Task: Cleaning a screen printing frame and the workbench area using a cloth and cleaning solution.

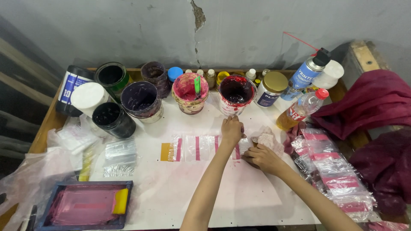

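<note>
From the head camera, you are at the wiping step: your left hand [231,129] lies palm down with fingers curled loosely, pressing on the row of clear bags [201,148] with pink stripes, and I cannot tell whether it pinches anything. Your right hand [262,157] sits just to its right and slightly nearer you, fingers bent around a stained rag [267,139] that shows just beyond its knuckles. How tightly it grips is hidden.

The bags lie flat on the white sheet [239,192], running leftward from under your left hand to an orange patch [165,152] at the far end. The rag touches the right end of the row, right beside your left fingertips.

As I judge it, the next move calls for a steady hold-down with the left hand while the right works the rag lightly, so wet ink does not smear.

Beyond your left hand stands a red paint tub [236,93], close to the fingers; left of it a pink tub [190,92]. To the right of your right hand lies a heap of printed bags [334,171]. Well to the left and nearer you sits a screen frame [83,205] with a yellow squeegee [120,201].
</note>
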